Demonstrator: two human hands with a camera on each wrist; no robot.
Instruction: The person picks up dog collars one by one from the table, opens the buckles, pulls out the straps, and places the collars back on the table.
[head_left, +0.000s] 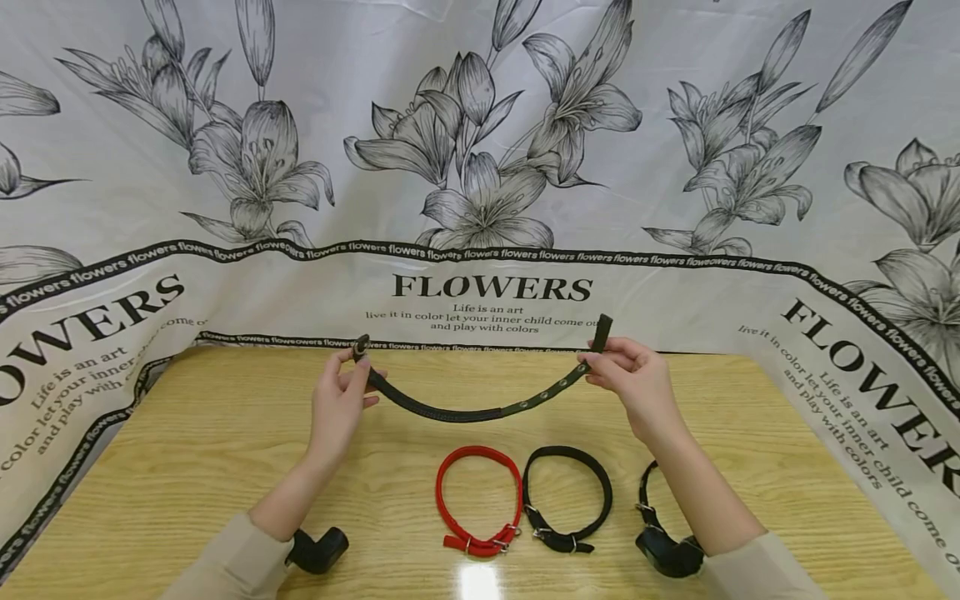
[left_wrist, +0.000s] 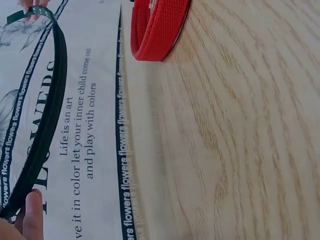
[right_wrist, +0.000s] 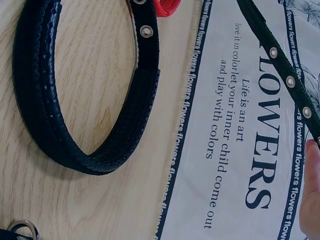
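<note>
A dark dog collar [head_left: 450, 415] hangs in a shallow curve above the table between the two hands. My left hand [head_left: 339, 404] pinches its buckle end, and my right hand [head_left: 633, 379] pinches the end with metal eyelets, whose tip sticks up past the fingers. In the right wrist view, several eyelets show on this collar [right_wrist: 281, 65]. Below it on the table, a red collar [head_left: 480, 451] lies fastened in a loop. Touching or very near it is a fastened black collar [head_left: 567, 452]. Another black collar [head_left: 646, 487] is partly hidden behind my right forearm.
The wooden table [head_left: 225, 433] reaches back to a white cloth [head_left: 480, 308] printed with flowers and lettering, which also hangs at both sides. A black device [head_left: 318, 550] shows at the left wrist, and another black device [head_left: 667, 554] at the right.
</note>
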